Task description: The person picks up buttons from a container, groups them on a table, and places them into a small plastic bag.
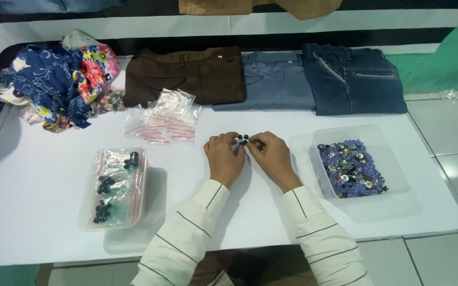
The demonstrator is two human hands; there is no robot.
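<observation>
Both hands sit together at the middle of the white table (38, 196), fingertips pinched in close. The left hand (223, 158) and right hand (272, 156) share a little cluster of dark buttons (243, 140), held right between the two sets of fingers, slightly above the tabletop as far as one can tell. Neither hand is really nearer; the buttons lie dead centre between them, just past the fingertips, away from the person's body.

To the right hand's side, close by, is a clear tray of blue and silver buttons (352, 168). Over on the left, farther off, a clear container (113, 188) holds small zip bags with dark buttons inside. Just beyond the hands lies a loose pile of empty zip bags (164, 123), nearer the left hand.

Along the back edge: brown trousers (186, 74), grey trousers (271, 79) and dark jeans (353, 78), folded side by side, plus a heap of patterned fabric (62, 79) at far left.
</observation>
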